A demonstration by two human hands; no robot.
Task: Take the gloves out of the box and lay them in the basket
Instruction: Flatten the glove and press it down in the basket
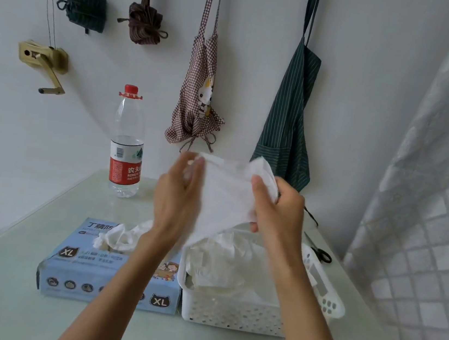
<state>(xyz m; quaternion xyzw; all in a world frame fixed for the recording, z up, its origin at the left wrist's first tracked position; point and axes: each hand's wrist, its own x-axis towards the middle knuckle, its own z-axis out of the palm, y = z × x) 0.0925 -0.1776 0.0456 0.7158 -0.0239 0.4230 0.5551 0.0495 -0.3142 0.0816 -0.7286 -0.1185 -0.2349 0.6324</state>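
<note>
Both hands hold one white glove [225,195] stretched between them: left hand [180,192] pinches its upper left corner, right hand [278,205] grips its right edge, fingers curled round it. Glove's long axis runs roughly side to side. White basket [227,313] sits directly below the grip, slightly nearer the right hand; glove box [106,277] lies below-left, another glove poking from its opening.
</note>
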